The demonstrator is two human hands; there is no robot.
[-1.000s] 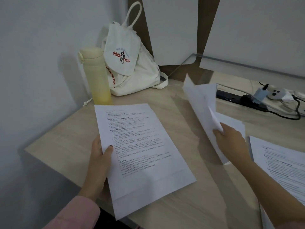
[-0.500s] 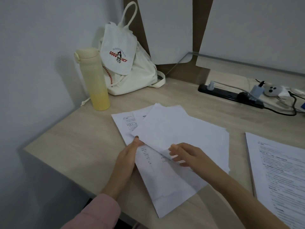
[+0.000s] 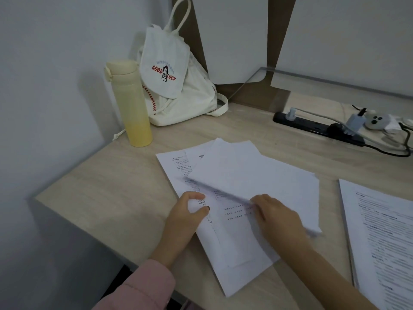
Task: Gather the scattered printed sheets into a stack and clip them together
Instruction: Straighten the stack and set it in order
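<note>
Printed sheets [image 3: 237, 240] lie overlapped and askew on the wooden desk [image 3: 107, 198] in front of me. On top of them rests a bundle of sheets lying blank side up [image 3: 257, 175], its near edge lifted. My right hand [image 3: 277, 218] grips that near edge. My left hand [image 3: 190, 215] pinches the left edge of the lower printed sheets, thumb on top. Another printed sheet pile [image 3: 384, 238] lies apart at the right edge of the view. No clip is in sight.
A yellow bottle [image 3: 129, 104] and a white canvas backpack [image 3: 176, 83] stand at the back left by the wall. A black power strip [image 3: 317, 127] with plugs and cables runs along the back right. The desk's left front corner drops off near my left sleeve.
My right hand brought the raised sheets down from the right onto the printed sheet under my left hand. My left hand shifted right with it, now pinching the stack's left edge.
</note>
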